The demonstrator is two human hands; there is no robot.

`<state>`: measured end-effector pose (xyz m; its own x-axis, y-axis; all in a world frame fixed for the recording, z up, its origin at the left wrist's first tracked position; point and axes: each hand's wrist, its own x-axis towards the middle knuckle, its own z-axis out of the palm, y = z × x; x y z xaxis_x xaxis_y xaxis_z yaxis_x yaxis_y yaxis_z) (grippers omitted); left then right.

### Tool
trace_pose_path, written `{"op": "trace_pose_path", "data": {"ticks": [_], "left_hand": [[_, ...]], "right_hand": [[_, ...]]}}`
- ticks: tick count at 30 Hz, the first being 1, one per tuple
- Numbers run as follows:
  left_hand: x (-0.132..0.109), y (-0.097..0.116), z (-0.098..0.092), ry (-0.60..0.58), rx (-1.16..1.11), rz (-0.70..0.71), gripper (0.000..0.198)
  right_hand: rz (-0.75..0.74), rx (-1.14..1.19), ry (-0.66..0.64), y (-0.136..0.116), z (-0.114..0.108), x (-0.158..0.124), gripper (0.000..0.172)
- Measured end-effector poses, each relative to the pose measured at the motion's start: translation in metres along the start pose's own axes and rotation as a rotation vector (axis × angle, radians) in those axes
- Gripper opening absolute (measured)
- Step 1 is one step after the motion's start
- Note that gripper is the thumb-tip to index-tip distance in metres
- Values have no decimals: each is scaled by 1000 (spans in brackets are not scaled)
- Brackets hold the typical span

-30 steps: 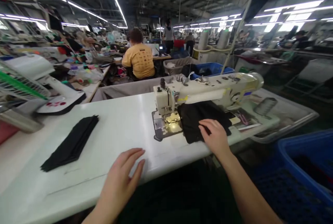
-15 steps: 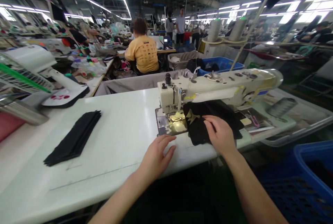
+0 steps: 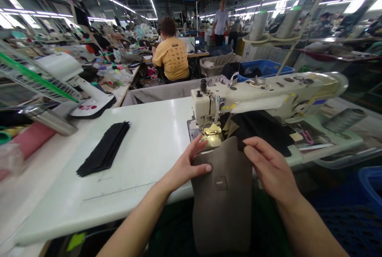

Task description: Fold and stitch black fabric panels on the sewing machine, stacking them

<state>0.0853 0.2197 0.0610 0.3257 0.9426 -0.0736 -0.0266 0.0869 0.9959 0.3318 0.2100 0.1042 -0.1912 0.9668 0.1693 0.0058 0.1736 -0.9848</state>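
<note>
A grey-brown fabric panel (image 3: 222,209) with a small stitched label (image 3: 220,183) hangs over the front edge of the sewing table. My right hand (image 3: 270,165) pinches its upper right corner between thumb and fingers. At the panel's upper left, my left hand (image 3: 191,161) has its thumb on the near face and its fingers behind the edge. Just beyond both hands stands a cream sewing machine (image 3: 262,94), its needle area above a shiny metal plate (image 3: 213,139). Black fabric pieces (image 3: 262,129) lie under the machine arm, to the right of the needle.
A stack of black fabric strips (image 3: 104,149) lies on the left of the white tabletop (image 3: 149,137). Scissors with pink handles (image 3: 307,137) and a grey thread cone (image 3: 343,121) are at the right. A blue basket (image 3: 370,185) stands below right. A person in yellow (image 3: 173,58) sits ahead.
My right hand has lifted a panel from the dark fabric beside the machine and turned its grey-brown face toward me. My left hand has come up onto its left edge. The view shifted slightly.
</note>
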Motion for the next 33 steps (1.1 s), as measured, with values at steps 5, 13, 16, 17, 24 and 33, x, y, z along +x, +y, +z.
{"op": "trace_pose_path", "data": {"ticks": [5,13,16,17,24,33], "left_hand": [[-19,7,-11,-136,-142,-219,74],[-22,2,-48,484,587,-73,44],[-31,-12,-47,607,1000,190,58],[-38,-16,-46,560,1073,253,57],[-109,-32,-46,12,1476,281,87],[-117,-31,-67,-33,1327,391,50]], "right_hand": [[177,198,47,15,8,15,30],[204,-119,77,63,27,44,49],[-123,-400,152,78,33,41,44],[-228,-490,89,80,33,36,41],[-534,-924,-689,84,18,-16,96],[-487,-966,-637,70,18,-1,54]]}}
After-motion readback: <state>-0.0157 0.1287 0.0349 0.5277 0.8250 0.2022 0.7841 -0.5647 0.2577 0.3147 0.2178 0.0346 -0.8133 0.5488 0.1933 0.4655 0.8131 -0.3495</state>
